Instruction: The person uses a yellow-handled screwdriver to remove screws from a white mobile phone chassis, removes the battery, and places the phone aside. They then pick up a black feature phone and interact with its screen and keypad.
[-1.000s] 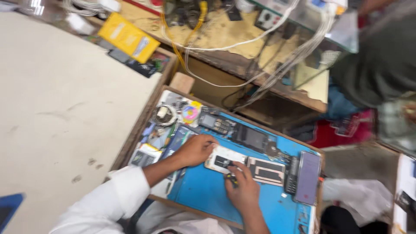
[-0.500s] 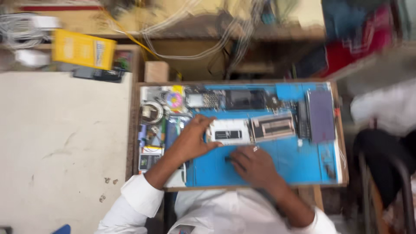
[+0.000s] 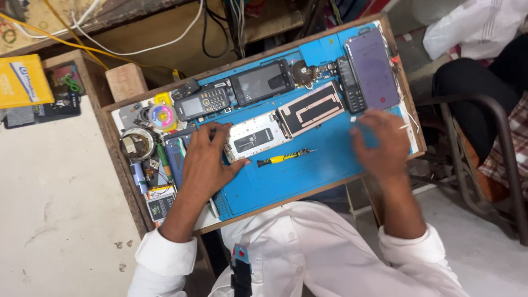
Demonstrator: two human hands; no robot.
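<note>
An opened phone body lies on a blue work mat, with a separated panel to its right. My left hand lies flat at the body's left end. Its thumb runs under the lower corner and its fingers run along the edge, steadying it. A yellow-and-black screwdriver lies loose on the mat between my hands. My right hand is blurred, with fingers spread and nothing in them. It hovers just below a purple smartphone and a dark keypad phone.
A black phone and a small keypad phone lie along the mat's far edge. Tape rolls, batteries and small parts crowd the left side of the wooden tray. Cables hang beyond. A yellow box is at left and a chair at right.
My right hand has left the opened phone and swung right toward the purple smartphone. The screwdriver now lies on the mat. The left hand stays at the phone body. The view has shifted.
</note>
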